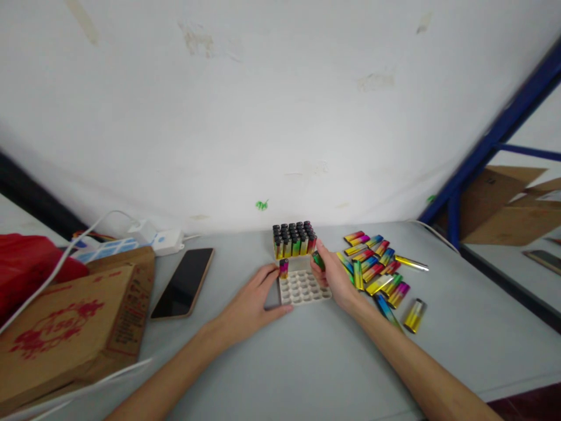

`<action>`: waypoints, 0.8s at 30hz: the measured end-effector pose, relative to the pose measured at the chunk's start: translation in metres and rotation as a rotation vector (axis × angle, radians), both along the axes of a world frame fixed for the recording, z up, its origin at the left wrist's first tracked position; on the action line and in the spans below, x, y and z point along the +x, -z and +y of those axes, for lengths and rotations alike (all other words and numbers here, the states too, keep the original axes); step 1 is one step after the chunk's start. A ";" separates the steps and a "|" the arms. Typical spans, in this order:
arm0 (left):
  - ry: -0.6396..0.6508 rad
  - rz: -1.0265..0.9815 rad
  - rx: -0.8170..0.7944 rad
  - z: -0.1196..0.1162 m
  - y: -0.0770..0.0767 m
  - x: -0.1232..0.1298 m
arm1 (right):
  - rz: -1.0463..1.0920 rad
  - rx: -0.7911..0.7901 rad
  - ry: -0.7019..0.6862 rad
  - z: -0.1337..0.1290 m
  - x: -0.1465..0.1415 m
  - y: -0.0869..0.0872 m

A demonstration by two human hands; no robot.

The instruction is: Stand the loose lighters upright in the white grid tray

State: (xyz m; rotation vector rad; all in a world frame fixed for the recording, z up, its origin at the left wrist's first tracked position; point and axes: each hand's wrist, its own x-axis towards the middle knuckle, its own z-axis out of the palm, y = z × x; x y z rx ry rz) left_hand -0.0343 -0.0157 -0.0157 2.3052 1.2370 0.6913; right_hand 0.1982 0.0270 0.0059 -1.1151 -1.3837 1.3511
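Note:
A white tray with rows of round holes lies on the table. One purple-and-yellow lighter stands in its back left corner. My left hand steadies the tray from the left, thumb at the front corner and fingers by the standing lighter. Above the tray's right back part, my right hand is closed on a green lighter with a dark top. Just behind the tray, a block of upright lighters with black tops stands in rows. To the right of my right hand lies a loose pile of shiny multicoloured lighters.
A single yellow lighter lies apart at the pile's front. On the left are a phone, a cardboard box, a red bag and a white power strip with cables. The wall rises behind the table.

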 end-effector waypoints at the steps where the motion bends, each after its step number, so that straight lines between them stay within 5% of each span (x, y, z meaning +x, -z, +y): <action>1: -0.002 0.002 0.000 0.000 0.000 0.000 | 0.006 -0.009 0.034 -0.001 -0.001 -0.001; 13: 0.006 0.012 0.067 0.001 0.001 0.000 | 0.026 -0.103 0.170 -0.011 -0.010 -0.009; 19: 0.002 0.024 0.056 0.001 0.001 -0.001 | -0.049 -0.064 0.042 -0.010 -0.004 -0.006; 24: 0.010 -0.002 0.064 0.000 0.001 -0.001 | -0.147 0.190 -0.100 -0.012 0.000 -0.005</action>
